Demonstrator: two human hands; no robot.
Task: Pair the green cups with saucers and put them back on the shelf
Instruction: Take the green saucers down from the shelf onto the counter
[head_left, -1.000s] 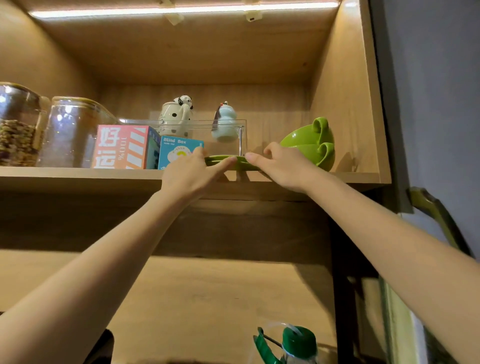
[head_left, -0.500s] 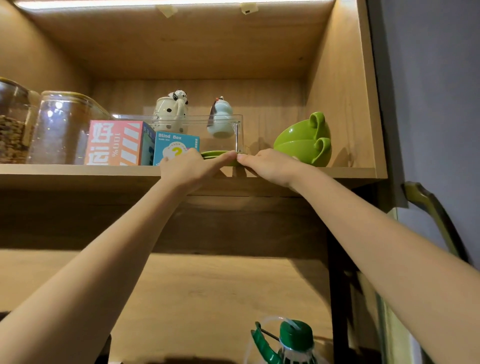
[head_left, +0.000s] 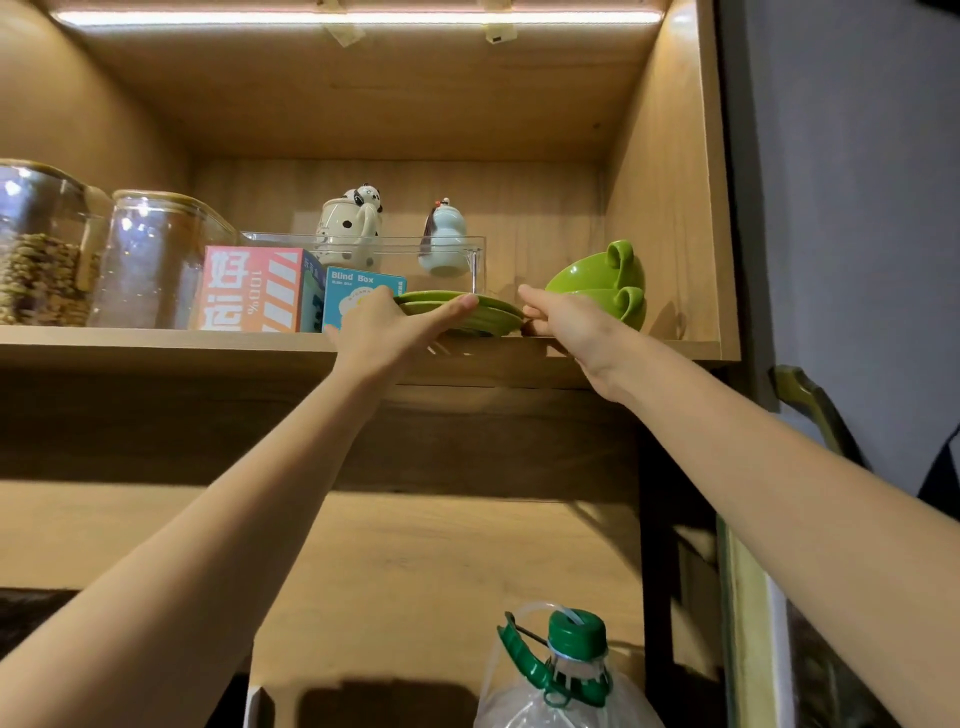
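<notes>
- your left hand (head_left: 387, 332) holds the stack of green saucers (head_left: 480, 314) at its left rim: thumb laid flat over the top edge, the other fingers go under and out of sight, so the rim is pinched between them.
- your right hand (head_left: 566, 325) is at the right rim of the same stack, thumb pointing left toward the saucers and fingers curled below. it looks like a grip on the rim, but the contact itself is hidden behind the hand.
- the stack looks like 2 saucers, one nested on the other. it sits at the front edge of the upper shelf (head_left: 156, 345), tilted a little, left side higher.
- 2 green cups (head_left: 597, 286) are stacked on the shelf just right of the saucers, against the right cabinet wall, leaning on their sides with handles pointing right. your right hand is just in front of the lower cup. touching or not: cannot tell.
- just behind the saucers: a clear plastic bin (head_left: 457, 260) with a spotted ceramic mug (head_left: 350, 228) and a pale blue figurine (head_left: 444, 239) behind it or inside, cannot tell which.
- left of the saucers, just beside your left hand: a blue "blind box" carton (head_left: 358, 291), then a pink and orange striped box (head_left: 254, 288) touching it.
- further left: 2 glass jars, an empty-looking one (head_left: 150, 260) and one with brown grainy contents (head_left: 41, 249).
- below, at the bottom edge of the view: a clear plastic jug with a green cap (head_left: 566, 670), well apart from both hands.
</notes>
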